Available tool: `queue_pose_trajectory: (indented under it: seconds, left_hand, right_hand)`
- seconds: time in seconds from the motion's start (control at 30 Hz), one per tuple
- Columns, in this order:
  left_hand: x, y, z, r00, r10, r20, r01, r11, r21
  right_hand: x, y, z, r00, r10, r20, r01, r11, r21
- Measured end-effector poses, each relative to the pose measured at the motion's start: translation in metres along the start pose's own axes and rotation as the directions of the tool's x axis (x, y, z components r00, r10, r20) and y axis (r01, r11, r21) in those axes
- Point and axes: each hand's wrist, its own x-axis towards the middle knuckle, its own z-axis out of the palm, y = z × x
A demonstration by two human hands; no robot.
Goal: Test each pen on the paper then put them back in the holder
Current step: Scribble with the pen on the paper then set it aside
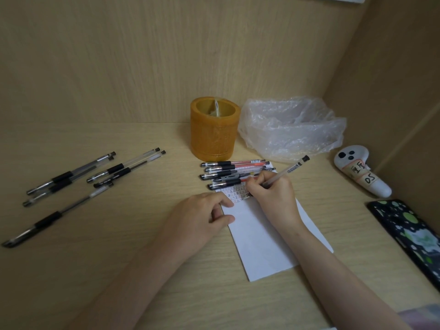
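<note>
**Pen tested on paper, holder standing behind**

A clear-barrelled pen with a black end cap (pixel 287 173) is gripped in the right hand (pixel 271 194), with the fingers curled round its lower part and the barrel slanting up and to the right. Its tip is hidden by the fingers, so contact with the sheet cannot be confirmed, though the hand is placed over the written rows. The white rectangular sheet of paper (pixel 259 244) is laid on the pale wooden desk (pixel 119 258), and small handwritten marks are seen across its upper part. The left hand (pixel 202 220) is rested on the sheet's left edge with its fingers loosely bent, nothing being held; the paper is pressed by the fingertips.

A row of 5 pens with black grips (pixel 228 173) is laid across the top of the sheet, several with red ink shown in their barrels. Just behind them, the orange cylindrical pen holder (pixel 214 129) is stood upright near the back panel; no pens are seen rising from it.

A separate group of black-grip clear pens (pixel 78 177) is scattered well to the left on the desk. A crumpled clear plastic bag (pixel 290 127) is set beside the holder on its right. A white handheld controller with a label (pixel 362 172) is laid near the right wall, and a dark phone with a green-spotted case (pixel 409 236) is placed in front of it.
</note>
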Motion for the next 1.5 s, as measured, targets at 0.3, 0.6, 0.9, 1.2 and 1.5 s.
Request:
queue_pose_trajectory:
  seconds: [0.3,0.6,0.9,1.2,1.5]
  left_hand:
    - [0.001,0.0,0.0,1.0,-0.006,-0.004,0.006,1.0,0.003]
    - [0.001,-0.001,-0.001,1.0,0.002,-0.003,-0.001,1.0,0.016]
    - [0.001,0.005,-0.001,0.992,0.041,-0.118,-0.072,0.96,-0.271]
    - [0.004,0.007,0.005,0.99,0.133,-0.037,-0.137,0.916,-0.378]
    - [0.001,0.01,0.002,0.993,0.108,0.055,-0.078,0.913,-0.4]
  right_hand:
    - [0.001,0.001,0.001,0.999,0.007,0.033,-0.007,1.0,0.003]
    - [0.001,0.001,0.0,1.0,0.012,0.028,-0.012,1.0,-0.002]
    - [0.008,-0.007,-0.008,0.994,0.1,-0.041,-0.081,0.942,0.327]
    - [0.003,-0.023,-0.012,0.945,0.025,0.326,-0.228,0.766,0.601]
    - [-0.003,-0.021,-0.01,0.931,-0.077,0.357,-0.092,0.896,0.434]
